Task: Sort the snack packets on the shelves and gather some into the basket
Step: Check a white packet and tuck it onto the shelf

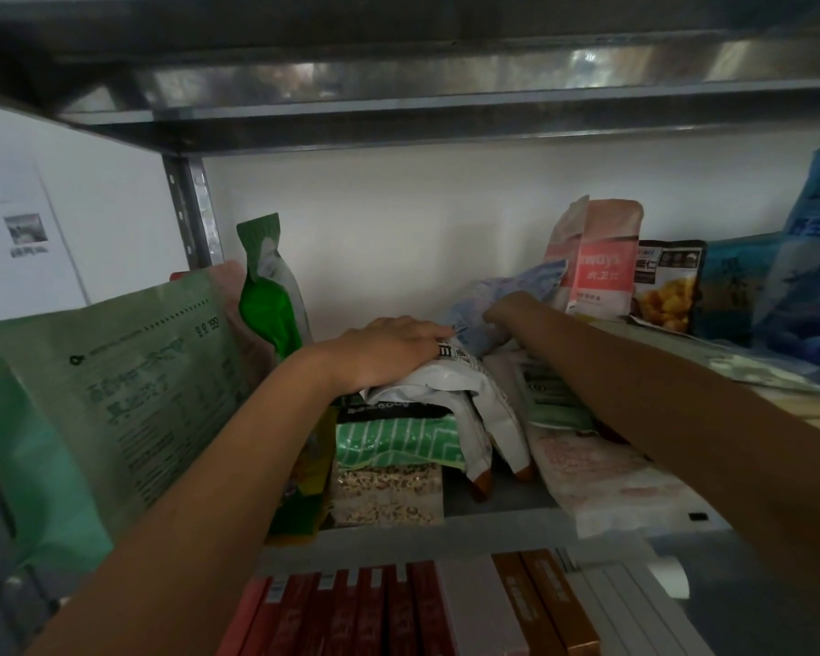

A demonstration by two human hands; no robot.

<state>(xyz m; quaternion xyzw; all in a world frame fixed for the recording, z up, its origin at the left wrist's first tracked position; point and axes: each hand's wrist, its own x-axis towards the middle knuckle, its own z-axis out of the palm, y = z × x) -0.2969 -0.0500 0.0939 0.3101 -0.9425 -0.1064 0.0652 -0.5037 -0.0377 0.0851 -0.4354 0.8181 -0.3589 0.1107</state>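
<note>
A person's left hand (389, 350) lies flat, fingers open, on a white packet (427, 383) topping the shelf's central pile, while the right hand (510, 311), its fingers hidden, reaches a pale blue packet (498, 300) behind — light, crinkly, likely slippery pouches best pinched at a sealed edge.

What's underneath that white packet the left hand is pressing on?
Under the white packet, held down by the left hand, lies a green-and-white patterned packet, then a clear pack of grains. Anything further back in the stack is covered.
</note>
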